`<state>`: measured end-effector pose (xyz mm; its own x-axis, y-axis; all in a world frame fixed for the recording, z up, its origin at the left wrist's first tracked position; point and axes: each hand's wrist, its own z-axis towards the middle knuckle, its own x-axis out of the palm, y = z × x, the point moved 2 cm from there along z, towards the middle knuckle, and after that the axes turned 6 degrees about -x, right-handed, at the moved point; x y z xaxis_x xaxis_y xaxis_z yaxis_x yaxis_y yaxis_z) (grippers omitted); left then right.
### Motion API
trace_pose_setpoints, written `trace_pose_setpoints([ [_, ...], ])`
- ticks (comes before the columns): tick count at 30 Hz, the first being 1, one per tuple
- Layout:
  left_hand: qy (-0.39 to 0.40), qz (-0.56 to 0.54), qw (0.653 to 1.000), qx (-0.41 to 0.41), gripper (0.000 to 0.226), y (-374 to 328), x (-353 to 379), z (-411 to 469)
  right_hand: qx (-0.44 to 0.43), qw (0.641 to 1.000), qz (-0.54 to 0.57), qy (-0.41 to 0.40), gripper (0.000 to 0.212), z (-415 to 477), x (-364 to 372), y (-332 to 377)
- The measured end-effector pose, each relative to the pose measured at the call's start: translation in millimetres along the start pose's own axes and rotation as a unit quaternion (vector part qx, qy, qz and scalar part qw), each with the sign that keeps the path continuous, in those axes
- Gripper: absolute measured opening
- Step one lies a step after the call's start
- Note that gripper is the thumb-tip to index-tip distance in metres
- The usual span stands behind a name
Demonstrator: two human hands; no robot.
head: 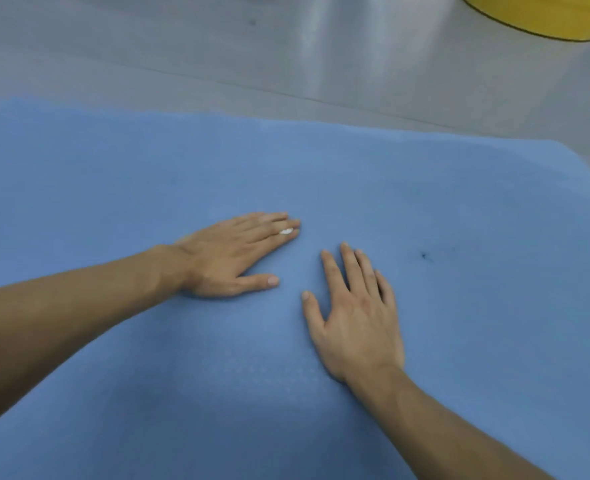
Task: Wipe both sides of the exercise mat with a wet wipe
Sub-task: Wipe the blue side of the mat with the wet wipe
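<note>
Exercise mat (321, 174), blue foam, spread flat on a grey floor (182, 57).
Right hand (355, 317) and, just beyond it, left hand (231, 258) lie palm-down on the mat, fingers straight, holding nothing; no wet wipe in view. Likely light, soft and floppy, with a grippy texture: best lifted by pinching the far edge or right corner. Yellow round container (546, 15) stands beyond on the floor.

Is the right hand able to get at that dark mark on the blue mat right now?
Probably yes: the right hand lies flat on the mat, and only bare mat separates it from the dark mark.
</note>
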<state>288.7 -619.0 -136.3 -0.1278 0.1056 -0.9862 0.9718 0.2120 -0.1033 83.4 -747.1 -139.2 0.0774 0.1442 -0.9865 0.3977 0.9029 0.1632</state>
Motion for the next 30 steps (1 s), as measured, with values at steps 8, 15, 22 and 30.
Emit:
trace_pose_setpoints([
  [8,0.018,0.000,0.996,0.091,0.091,-73,10,-118,0.005,1.000,0.001,-0.008,0.072,0,0,1],
  [15,-0.002,-0.027,0.999,0.018,0.089,-73,18,-120,0.010,1.000,-0.004,-0.009,0.073,0,0,3],
  [22,-0.024,-0.066,0.985,-0.159,0.093,-6,5,-9,0.008,1.000,-0.004,-0.001,0.072,0,-2,3],
  [30,-0.064,-0.078,0.950,-0.295,0.089,55,-9,72,0.001,1.000,0.006,0.002,0.071,0,1,1],
])
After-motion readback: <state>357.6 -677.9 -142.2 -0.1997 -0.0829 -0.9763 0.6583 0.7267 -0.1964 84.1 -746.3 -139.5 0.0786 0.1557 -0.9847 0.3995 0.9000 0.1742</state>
